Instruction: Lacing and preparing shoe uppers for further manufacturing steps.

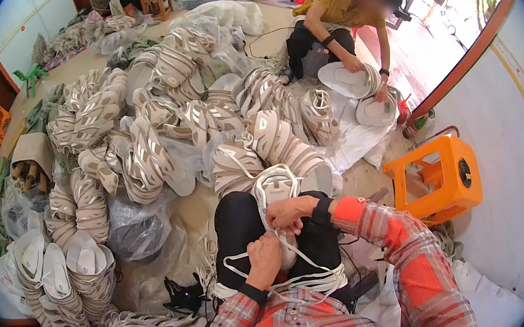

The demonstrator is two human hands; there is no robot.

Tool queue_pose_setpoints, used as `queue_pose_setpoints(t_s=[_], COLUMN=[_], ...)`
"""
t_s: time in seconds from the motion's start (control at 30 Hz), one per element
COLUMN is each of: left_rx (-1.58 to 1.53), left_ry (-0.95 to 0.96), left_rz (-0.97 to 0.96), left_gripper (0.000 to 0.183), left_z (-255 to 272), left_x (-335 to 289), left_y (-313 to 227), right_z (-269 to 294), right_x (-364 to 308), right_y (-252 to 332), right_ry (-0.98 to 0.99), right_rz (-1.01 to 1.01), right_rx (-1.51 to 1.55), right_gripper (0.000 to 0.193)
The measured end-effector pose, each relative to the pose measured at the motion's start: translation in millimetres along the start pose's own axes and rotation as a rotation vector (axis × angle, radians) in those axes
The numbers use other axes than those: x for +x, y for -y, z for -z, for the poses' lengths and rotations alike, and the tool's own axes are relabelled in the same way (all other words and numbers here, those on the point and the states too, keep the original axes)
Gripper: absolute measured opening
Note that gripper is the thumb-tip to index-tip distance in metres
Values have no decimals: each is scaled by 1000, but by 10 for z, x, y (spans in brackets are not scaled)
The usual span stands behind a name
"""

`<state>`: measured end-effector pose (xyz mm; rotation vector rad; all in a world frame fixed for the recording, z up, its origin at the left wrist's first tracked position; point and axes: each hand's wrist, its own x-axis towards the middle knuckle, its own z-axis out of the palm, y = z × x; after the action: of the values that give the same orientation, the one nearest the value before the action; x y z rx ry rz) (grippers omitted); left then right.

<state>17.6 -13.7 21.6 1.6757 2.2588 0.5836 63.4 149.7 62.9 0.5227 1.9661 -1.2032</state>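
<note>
Between my knees rests a beige and white shoe upper (276, 186), its collar end away from me. My right hand (291, 213) lies across it with its fingers pinched together at a white shoelace (295, 249). Just nearer and to the left, my left hand (265, 260) is closed, its thumb and fingertips meeting the lace close to the right hand's fingertips. Loose lace loops out on both sides, and a bundle of white laces (325, 278) lies over my lap. The hands hide the middle of the upper.
Stacks of nested shoe uppers (150, 154) and plastic bags (142, 227) spread over the floor ahead and left. An orange stool (437, 178) stands at my right. Across from me a co-worker in a yellow shirt (337, 0) handles uppers (347, 81) beside an open doorway.
</note>
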Motion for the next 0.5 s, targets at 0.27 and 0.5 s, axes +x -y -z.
queue_pose_setpoints(t_s=[0.27,0.5], left_rx=[-355,-351], left_ry=[248,105], left_rz=[347,194], left_gripper=[25,27], left_z=[49,235], left_x=[307,148], left_y=[134,60], right_z=[-159,125], right_x=[-16,-849], right_y=[-128,291], right_ry=[-174,-1198], right_rz=[80,57], right_rx=[135,-605], right_gripper=[12,24])
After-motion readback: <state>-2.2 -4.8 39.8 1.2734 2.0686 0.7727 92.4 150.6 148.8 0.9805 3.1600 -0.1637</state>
